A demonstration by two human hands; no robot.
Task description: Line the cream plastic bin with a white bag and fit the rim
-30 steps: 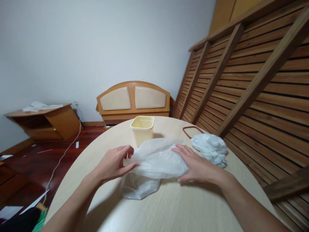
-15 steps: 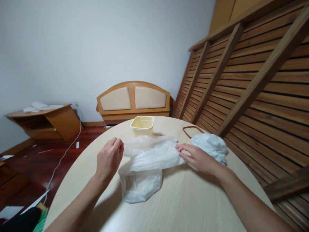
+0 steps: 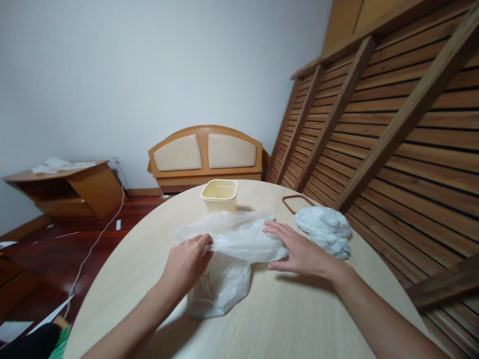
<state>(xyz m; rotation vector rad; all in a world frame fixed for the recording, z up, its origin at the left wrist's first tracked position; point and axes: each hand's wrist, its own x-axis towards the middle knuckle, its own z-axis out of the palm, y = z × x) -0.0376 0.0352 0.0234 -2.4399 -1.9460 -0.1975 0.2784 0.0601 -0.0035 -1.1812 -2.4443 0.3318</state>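
Note:
A crumpled, see-through white plastic bag (image 3: 228,279) lies on the round pale wood table (image 3: 307,319) in front of me. My left hand (image 3: 190,259) pinches the bag near its middle left, fingers closed on the film. On the bag's right end rests my right hand (image 3: 295,249), its fingers spread and the thumb apart. Just behind the bag stands a pale yellow square plastic tub (image 3: 220,199), upright with its top uncovered. To the right of my right hand sits a bunched heap of whitish plastic bags (image 3: 325,227).
A brown rounded square frame (image 3: 290,205) lies behind the heap. Past the table are a wooden headboard (image 3: 205,149) and, at right, a leaning slatted wood panel (image 3: 374,129). A low cabinet (image 3: 93,189) and a white cable (image 3: 99,239) are at left.
My left hand has left the bag's far left corner and moved right and nearer, now pinching it lower. My right hand has opened wider over the bag's right end.

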